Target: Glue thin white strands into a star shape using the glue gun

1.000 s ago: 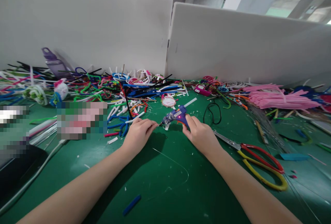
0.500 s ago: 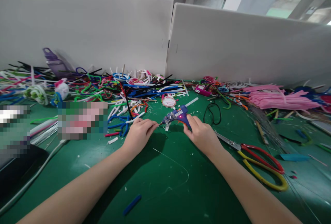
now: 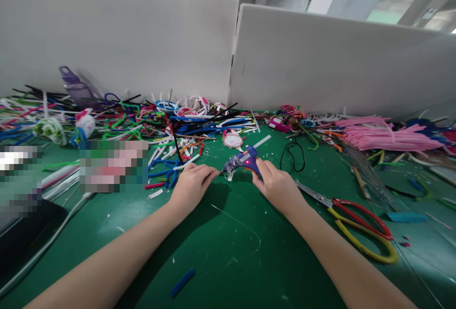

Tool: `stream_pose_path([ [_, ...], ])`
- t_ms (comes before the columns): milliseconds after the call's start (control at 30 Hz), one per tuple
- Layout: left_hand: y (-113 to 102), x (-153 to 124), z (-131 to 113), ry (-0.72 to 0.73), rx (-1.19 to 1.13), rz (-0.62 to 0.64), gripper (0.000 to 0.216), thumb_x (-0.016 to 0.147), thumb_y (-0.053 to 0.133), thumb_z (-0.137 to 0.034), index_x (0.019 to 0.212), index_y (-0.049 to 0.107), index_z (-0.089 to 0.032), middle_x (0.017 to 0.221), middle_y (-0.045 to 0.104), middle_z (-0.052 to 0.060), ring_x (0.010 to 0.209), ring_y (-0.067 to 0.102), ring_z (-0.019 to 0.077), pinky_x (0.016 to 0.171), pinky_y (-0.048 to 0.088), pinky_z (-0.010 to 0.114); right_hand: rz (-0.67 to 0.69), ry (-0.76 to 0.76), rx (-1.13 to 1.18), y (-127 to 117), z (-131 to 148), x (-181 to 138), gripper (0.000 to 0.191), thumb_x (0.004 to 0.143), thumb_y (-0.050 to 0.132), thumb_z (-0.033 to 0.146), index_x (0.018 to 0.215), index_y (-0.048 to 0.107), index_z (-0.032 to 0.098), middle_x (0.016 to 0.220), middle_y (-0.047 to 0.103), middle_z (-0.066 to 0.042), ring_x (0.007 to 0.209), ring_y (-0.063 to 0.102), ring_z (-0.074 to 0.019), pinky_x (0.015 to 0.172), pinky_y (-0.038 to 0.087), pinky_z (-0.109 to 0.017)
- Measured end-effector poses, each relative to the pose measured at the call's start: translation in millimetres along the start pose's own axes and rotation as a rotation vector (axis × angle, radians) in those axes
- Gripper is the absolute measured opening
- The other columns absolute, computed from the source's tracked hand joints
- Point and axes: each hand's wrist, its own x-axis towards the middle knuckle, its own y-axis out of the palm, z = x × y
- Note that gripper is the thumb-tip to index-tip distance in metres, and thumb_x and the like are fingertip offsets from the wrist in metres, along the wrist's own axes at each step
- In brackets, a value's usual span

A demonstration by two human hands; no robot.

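Glue gun (image 3: 245, 160), one, in right hand (image 3: 278, 188); scissors (image 3: 329, 201), one.

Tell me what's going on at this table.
A person works at a green table. The right hand grips a blue glue gun whose nozzle points toward the left hand, its fingertips pinched together; what they pinch is too small to tell. Red-and-yellow scissors lie to the right, and loose pipe cleaners are piled along the back.

Slim bare forearms (image 3: 117, 252) end in a bare left hand (image 3: 190, 184) and a bare right hand (image 3: 278, 188).
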Motion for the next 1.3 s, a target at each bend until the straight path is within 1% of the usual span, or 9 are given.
stream_pose_path([
  [200,0.4,-0.1,-0.3,0.009,-0.005,-0.003,0.019,0.089,0.046,-0.026,0.078,0.060,-0.019,0.082,0.070,-0.001,0.069,0.061,0.0138,0.068,0.038,0.031,0.052,-0.001,0.012,-1.0,-0.5,0.3,0.038,0.088,0.034,0.024,0.109,0.055,0.001,0.082,0.062,-0.014,0.063,0.059,-0.0155,0.044,0.040,-0.026],
  [433,0.6,-0.1,0.4,0.004,0.005,0.007,0.020,0.089,0.045,-0.027,0.078,0.060,-0.020,0.081,0.070,-0.001,0.069,0.061,0.0141,0.067,0.037,0.031,0.016,0.001,0.016,-3.3,-2.4,0.5,0.037,0.087,0.034,0.023,0.107,0.056,0.002,0.081,0.062,-0.013,0.061,0.058,-0.0148,0.043,0.038,-0.025],
  [567,-0.2,-0.3,-0.1,0.002,0.002,0.005,0.020,0.089,0.045,-0.027,0.080,0.061,-0.020,0.082,0.070,-0.001,0.070,0.062,0.0143,0.068,0.038,0.031,-0.011,0.002,0.004,-3.1,-3.1,0.1,0.038,0.087,0.036,0.024,0.107,0.056,0.000,0.082,0.063,-0.014,0.060,0.059,-0.0152,0.042,0.039,-0.025],
  [833,1.4,-0.2,1.1,0.009,-0.003,-0.002,0.020,0.089,0.045,-0.027,0.078,0.061,-0.020,0.082,0.070,-0.001,0.069,0.062,0.0141,0.067,0.038,0.031,0.028,-0.002,0.004,-3.0,-3.3,0.2,0.038,0.088,0.034,0.024,0.109,0.055,0.000,0.085,0.063,-0.015,0.063,0.060,-0.0163,0.044,0.041,-0.026],
  [1100,-0.5,0.1,-0.5,0.010,0.003,-0.005,0.021,0.090,0.044,-0.028,0.081,0.061,-0.020,0.079,0.069,0.000,0.066,0.060,0.0141,0.067,0.038,0.030,0.027,-0.014,-0.021,-3.5,-2.2,0.5,0.036,0.087,0.035,0.023,0.108,0.055,0.001,0.084,0.063,-0.014,0.062,0.059,-0.0155,0.043,0.040,-0.026],
  [1300,1.1,-0.2,1.6,0.007,0.002,0.006,0.023,0.090,0.043,-0.029,0.079,0.061,-0.020,0.081,0.070,0.000,0.068,0.061,0.0145,0.066,0.038,0.031,-0.001,0.007,-0.023,-3.7,-1.9,1.0,0.036,0.087,0.035,0.023,0.109,0.054,0.002,0.085,0.063,-0.014,0.062,0.059,-0.0151,0.044,0.039,-0.025],
])
